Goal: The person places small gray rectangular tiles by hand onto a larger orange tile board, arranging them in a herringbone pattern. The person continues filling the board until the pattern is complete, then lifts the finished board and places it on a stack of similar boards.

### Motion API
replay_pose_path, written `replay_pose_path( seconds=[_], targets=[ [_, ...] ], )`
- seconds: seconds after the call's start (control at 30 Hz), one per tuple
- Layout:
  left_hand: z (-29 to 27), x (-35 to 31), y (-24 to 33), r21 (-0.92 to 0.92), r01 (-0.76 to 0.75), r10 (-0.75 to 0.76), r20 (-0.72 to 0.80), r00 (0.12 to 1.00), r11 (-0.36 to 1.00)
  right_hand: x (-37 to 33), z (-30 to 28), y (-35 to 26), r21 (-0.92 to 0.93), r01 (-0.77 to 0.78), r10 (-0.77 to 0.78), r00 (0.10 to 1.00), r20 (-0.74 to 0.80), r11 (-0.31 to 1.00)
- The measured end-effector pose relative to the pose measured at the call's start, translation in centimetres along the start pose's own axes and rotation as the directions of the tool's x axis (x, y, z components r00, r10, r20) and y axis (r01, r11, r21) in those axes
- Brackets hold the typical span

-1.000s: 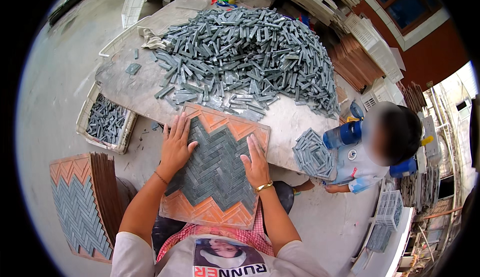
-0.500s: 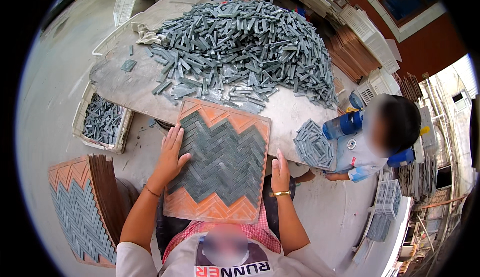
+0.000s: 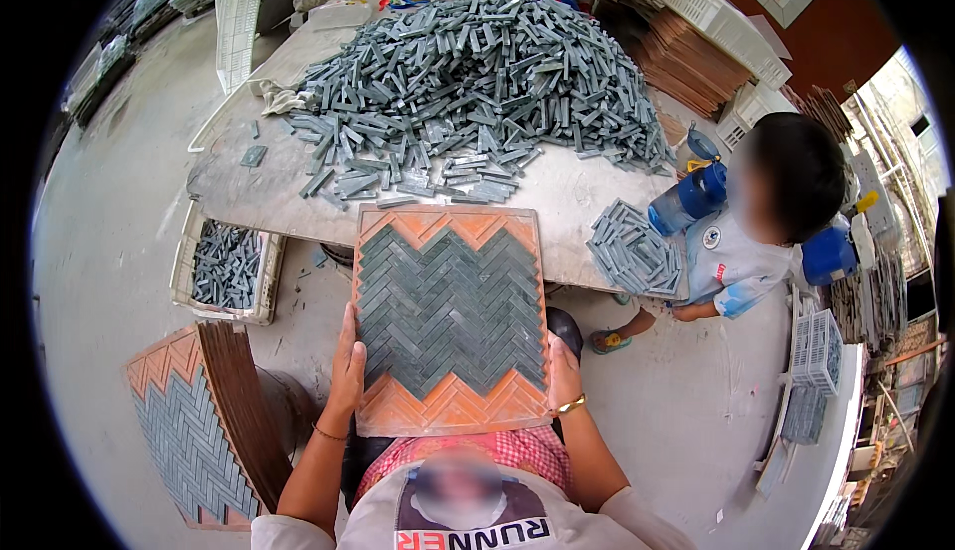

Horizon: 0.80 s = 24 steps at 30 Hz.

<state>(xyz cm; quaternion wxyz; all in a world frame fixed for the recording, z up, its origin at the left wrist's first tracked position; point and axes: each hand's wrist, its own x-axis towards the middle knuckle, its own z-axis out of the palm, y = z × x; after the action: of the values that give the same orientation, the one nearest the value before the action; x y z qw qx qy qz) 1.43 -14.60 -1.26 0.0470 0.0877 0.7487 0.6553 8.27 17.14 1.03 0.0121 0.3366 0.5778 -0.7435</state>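
An orange moulded tray (image 3: 403,406) is in front of my body, its far edge against the table's near edge. Dark green stone strips (image 3: 448,306) fill its middle in a herringbone pattern, leaving orange zigzag grooves bare at both ends. My left hand (image 3: 348,366) grips the tray's left side, thumb along the edge and the other fingers partly hidden. On the opposite side my right hand (image 3: 564,376) clasps the edge, with its fingertips hidden behind the tray.
A large heap of stone strips (image 3: 477,83) covers the table (image 3: 279,187). Strips fill a white crate (image 3: 267,276) at left, above a stack of orange trays (image 3: 224,371). Beside a strip pile (image 3: 637,249), another person (image 3: 741,242) stands near a blue jug (image 3: 686,197).
The tray has straightened and shifted slightly right. My left hand has moved from the tray's top surface down to its left edge. My right hand has closed onto the right edge.
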Motion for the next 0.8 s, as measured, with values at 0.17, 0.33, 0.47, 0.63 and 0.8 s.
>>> replay_pose_path(
  seconds=[0.17,0.33,0.47,0.63,0.8],
  targets=[
    [0.2,-0.3,0.6,0.037,-0.006,0.005,0.018,1.000,0.999,1.0,-2.3,2.5,-0.105,0.123,-0.117,0.991,0.058,0.987],
    [0.3,-0.8,-0.1,0.059,-0.019,0.020,-0.003,1.000,0.998,1.2,-2.7,-2.0,-0.765,0.364,-0.362,0.914,0.183,0.531],
    [0.4,-1.0,-0.5,0.048,-0.032,0.034,-0.030,0.999,0.998,1.0,2.1,-6.5,-0.744,0.668,-0.637,0.577,0.512,0.007],
    [1.3,0.0,0.2,0.163,-0.014,0.017,-0.018,1.000,0.987,1.8,8.5,-2.7,-0.683,0.706,-0.386,0.587,0.711,-0.186],
    [0.6,-0.9,0.6,0.285,0.030,-0.015,-0.054,0.998,0.958,0.7,10.5,-1.2,-0.616,0.771,-0.256,0.570,0.780,-0.159]
  ],
)
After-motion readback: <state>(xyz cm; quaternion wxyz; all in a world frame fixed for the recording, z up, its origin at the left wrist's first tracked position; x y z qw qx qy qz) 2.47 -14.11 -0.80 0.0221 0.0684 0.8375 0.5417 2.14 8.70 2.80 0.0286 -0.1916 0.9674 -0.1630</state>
